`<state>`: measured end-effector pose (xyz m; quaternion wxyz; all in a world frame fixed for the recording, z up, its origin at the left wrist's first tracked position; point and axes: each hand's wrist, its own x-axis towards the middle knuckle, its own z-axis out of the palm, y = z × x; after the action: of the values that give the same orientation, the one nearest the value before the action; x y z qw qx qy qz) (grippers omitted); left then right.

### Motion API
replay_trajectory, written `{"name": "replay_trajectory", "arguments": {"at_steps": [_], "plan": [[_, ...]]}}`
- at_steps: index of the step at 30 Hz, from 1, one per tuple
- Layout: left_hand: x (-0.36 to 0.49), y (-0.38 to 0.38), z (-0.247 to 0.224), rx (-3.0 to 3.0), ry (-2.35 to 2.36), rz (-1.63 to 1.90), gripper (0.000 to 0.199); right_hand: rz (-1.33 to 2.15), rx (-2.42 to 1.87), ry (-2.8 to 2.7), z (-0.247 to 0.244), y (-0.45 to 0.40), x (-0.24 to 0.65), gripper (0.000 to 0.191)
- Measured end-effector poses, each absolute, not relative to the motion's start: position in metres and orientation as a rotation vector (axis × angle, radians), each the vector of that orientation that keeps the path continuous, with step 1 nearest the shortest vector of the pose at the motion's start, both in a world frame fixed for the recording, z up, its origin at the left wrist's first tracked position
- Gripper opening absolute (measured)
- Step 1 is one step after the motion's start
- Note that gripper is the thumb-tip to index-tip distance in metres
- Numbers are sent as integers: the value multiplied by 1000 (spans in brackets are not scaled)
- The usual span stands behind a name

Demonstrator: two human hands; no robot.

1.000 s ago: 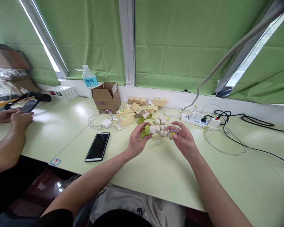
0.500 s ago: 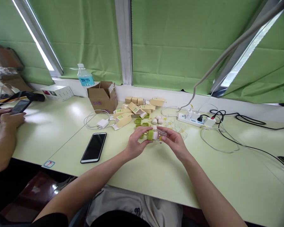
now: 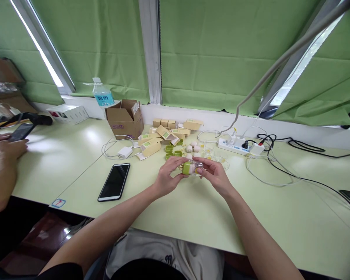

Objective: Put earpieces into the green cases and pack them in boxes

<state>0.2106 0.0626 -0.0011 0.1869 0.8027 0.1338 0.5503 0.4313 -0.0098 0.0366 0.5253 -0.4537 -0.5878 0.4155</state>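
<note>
Clear cup (image 3: 197,165) has closed in on the green-and-white base (image 3: 186,168) since the earlier frame, the pair now right of the flat-lying phone (image 3: 114,182). Left hand (image 3: 167,177) grips the base; right hand (image 3: 217,177) pinches the cup (full seating cannot be told). Judged risk: uneven push could skew the cup, or a slip could scatter the white pieces (image 3: 189,149), farther back and right of that phone.

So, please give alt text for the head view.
A person's left hand and right hand hold a small green, white and clear item over a pale table. Beyond lie green parts and small cardboard boxes; left, a phone.
</note>
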Motion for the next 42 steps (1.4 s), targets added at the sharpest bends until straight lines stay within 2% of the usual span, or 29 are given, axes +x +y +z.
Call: {"name": "replay_trajectory", "arguments": {"at_steps": [10,15,21,24,26,31,34,38,42], "plan": [[210,62,-1,2275,372,1538,56,1026,-1131,-1416,42,-12,431,59],[209,62,1,2257,383,1546,56,1014,-1036,-1354,44,-11,431,51],[208,60,4,2242,440,1508,52,1057,-897,-1122,51,-13,437,32],[208,60,4,2233,440,1498,51,1034,-900,-1140,52,-16,433,37],[208,60,4,2233,435,1493,52,892,-976,-1246,53,-18,427,39],[210,60,3,2264,416,1510,54,80,-1123,-1580,51,-26,410,17],[211,58,2,2310,388,1531,56,-256,-1144,-1686,47,-28,405,12],[213,57,3,2342,355,1558,58,-441,-1211,-1725,42,-26,403,13],[213,57,2,2364,361,1564,58,-399,-1300,-1760,41,-26,401,15]]}}
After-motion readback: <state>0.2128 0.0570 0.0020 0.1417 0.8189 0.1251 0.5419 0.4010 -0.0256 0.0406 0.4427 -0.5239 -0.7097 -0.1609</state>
